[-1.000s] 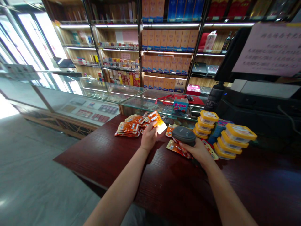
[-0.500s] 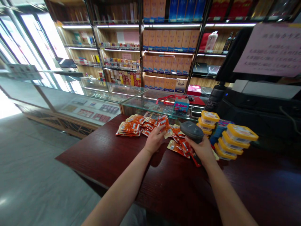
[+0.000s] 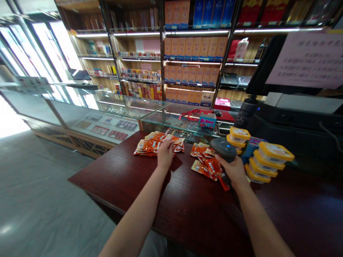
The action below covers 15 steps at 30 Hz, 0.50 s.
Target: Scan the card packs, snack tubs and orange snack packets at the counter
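My right hand (image 3: pixel 235 171) is wrapped round the handle of a dark grey barcode scanner (image 3: pixel 223 148), with a small blue light lit on its head. Under and left of the scanner, a loose heap of orange snack packets (image 3: pixel 205 160) lies on the table. My left hand (image 3: pixel 165 153) is at the right side of another pile of orange and cream packets (image 3: pixel 147 145). Its fingers are closed on the edge of a snack packet (image 3: pixel 177 140) at the top of that pile; the fingertips are partly hidden.
Yellow-lidded tubs (image 3: pixel 264 162) stand stacked at the right, with a second stack (image 3: pixel 238 137) behind. A black monitor (image 3: pixel 268 64) bearing a paper notice rises there. Beyond the dark red table (image 3: pixel 120 182) are a glass counter (image 3: pixel 158 114), a small blue-pink box (image 3: pixel 207 119) and stocked shelves.
My left hand has moved left with a snack packet, from between the two heaps to the left pile. The scanner has shifted slightly right, and its blue light now shows.
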Available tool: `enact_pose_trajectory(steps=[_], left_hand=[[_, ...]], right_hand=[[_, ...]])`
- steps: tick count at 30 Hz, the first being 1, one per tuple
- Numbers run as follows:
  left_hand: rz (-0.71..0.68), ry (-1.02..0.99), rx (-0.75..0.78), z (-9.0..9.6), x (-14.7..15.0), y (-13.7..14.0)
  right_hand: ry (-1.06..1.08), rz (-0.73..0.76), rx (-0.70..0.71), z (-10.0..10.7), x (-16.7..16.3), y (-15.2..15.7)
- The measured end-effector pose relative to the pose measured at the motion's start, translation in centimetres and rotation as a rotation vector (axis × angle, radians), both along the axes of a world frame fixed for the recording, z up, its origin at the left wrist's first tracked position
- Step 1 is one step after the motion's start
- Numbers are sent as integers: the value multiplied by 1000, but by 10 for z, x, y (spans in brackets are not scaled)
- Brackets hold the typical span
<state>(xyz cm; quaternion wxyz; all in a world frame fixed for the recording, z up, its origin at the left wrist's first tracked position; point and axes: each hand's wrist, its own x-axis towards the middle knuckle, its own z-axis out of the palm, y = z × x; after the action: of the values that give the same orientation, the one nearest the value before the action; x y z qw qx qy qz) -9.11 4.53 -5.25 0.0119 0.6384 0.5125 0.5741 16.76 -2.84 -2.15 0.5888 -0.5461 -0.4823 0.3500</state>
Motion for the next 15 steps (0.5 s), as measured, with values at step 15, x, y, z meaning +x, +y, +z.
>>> enact_pose_trajectory(steps=[15], left_hand=[[-159, 337, -221, 4, -36, -93]], right_hand=[[6, 40, -4, 1, 2, -1]])
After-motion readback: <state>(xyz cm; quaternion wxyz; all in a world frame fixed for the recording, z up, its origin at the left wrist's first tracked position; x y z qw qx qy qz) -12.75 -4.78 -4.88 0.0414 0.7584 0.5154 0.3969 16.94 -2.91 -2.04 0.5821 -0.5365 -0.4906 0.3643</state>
